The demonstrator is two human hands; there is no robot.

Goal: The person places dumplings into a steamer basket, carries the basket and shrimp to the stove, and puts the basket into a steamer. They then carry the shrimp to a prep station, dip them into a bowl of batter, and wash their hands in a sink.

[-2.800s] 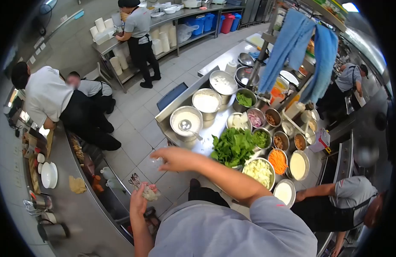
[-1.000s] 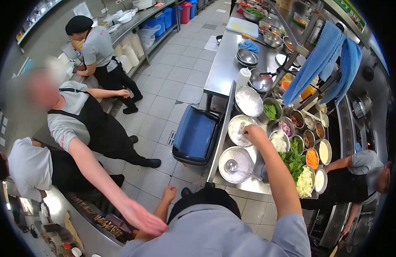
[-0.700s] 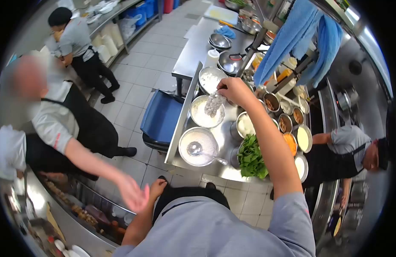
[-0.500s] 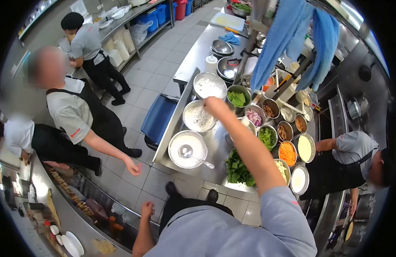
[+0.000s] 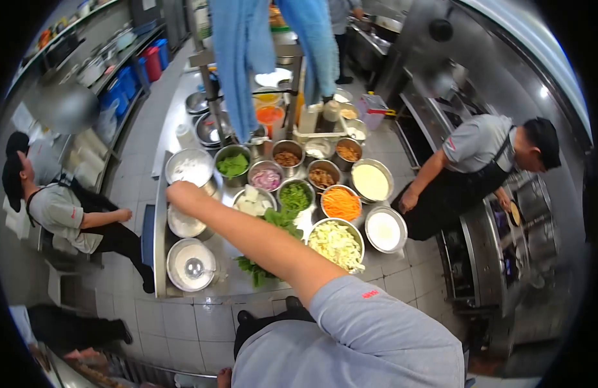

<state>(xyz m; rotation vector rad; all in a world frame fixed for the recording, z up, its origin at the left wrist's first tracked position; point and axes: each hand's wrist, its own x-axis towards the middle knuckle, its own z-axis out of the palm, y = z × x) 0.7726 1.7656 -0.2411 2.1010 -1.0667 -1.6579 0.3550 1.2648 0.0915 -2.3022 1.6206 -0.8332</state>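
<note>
My right hand [image 5: 184, 197] reaches over the middle bowl [image 5: 184, 225], which holds white powder, and overlaps the near rim of the upper powder bowl [image 5: 189, 167]. Its fingers curl downward, and what they hold, if anything, is hidden. Nearer me stands a third metal bowl [image 5: 175, 264] of white powder with a ladle [image 5: 194, 268] resting in it. Leafy greens [image 5: 283, 223] lie beside my right forearm. Only a small part of my left hand [image 5: 224, 377] shows low at the bottom edge, away from the counter, its fingers mostly cut off.
Metal containers hold shredded carrot [image 5: 341, 203], chopped cabbage [image 5: 336, 242], red onion [image 5: 266, 180] and a pale yellow liquid [image 5: 370, 181]. Blue cloths [image 5: 244, 58] hang from a frame above the counter. One co-worker [image 5: 480, 161] stands at the right, another [image 5: 66, 207] at the left.
My view has turned right, so the counter appears further left. My right hand remains over the powder bowls, now covering more of the middle one. The left co-worker's arm has drawn back.
</note>
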